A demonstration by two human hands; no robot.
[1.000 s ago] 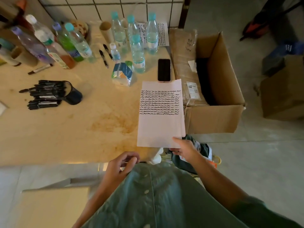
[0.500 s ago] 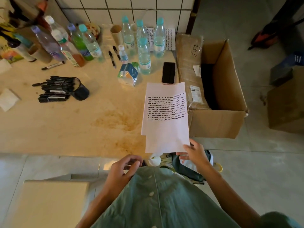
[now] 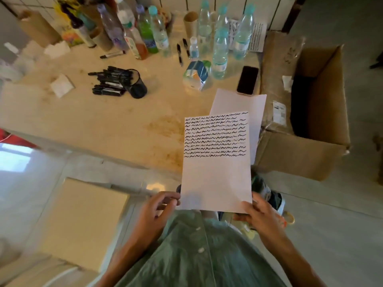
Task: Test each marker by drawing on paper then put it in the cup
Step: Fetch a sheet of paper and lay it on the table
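Paper [image 3: 215, 162], top half covered in rows of black squiggles, is held up off the table [image 3: 103, 125], long axis running away from the person; a second blank sheet [image 3: 238, 102] lies on the table behind it, just beside the phone [image 3: 247, 79]. Cup [image 3: 136, 85] lies tipped on its side far to the left on the table, mouth toward the pile of markers [image 3: 109, 81] spilling from it; markers' long axes run left-right.

Right hand [image 3: 259, 216] pinches the sheet's near right corner, thumb on top. Left hand [image 3: 157, 210]: fingers loosely curled at the near left edge, touching it; a firm pinch cannot be confirmed.

Judgement: markers and cup lie forward and left, well apart from both hands. Left hand is nearer. Paper must go down flat before any marker is picked.
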